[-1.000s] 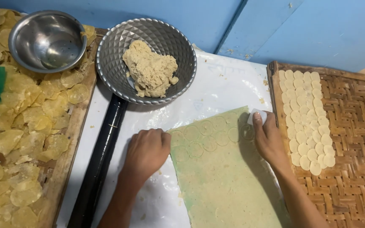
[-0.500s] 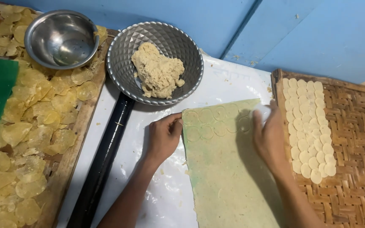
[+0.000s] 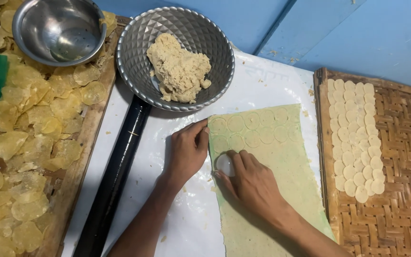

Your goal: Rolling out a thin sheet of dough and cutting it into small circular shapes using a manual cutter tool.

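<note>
Right hand (image 3: 255, 183) presses cutter (image 3: 225, 164) (fingers curled) into dough sheet (image 3: 267, 157).

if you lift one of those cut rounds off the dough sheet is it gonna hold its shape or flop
Probably floppy: the dough sheet looks rolled very thin and lies flat on the white mat. Likely light and easy to tear, since the rounds on the woven tray are small thin discs. They overlap there without visibly merging, so perhaps only mildly sticky.

dough sheet (image 3: 267, 171) | flat, pale green, circle-scored | round cutter (image 3: 225, 164) on left edge
</note>
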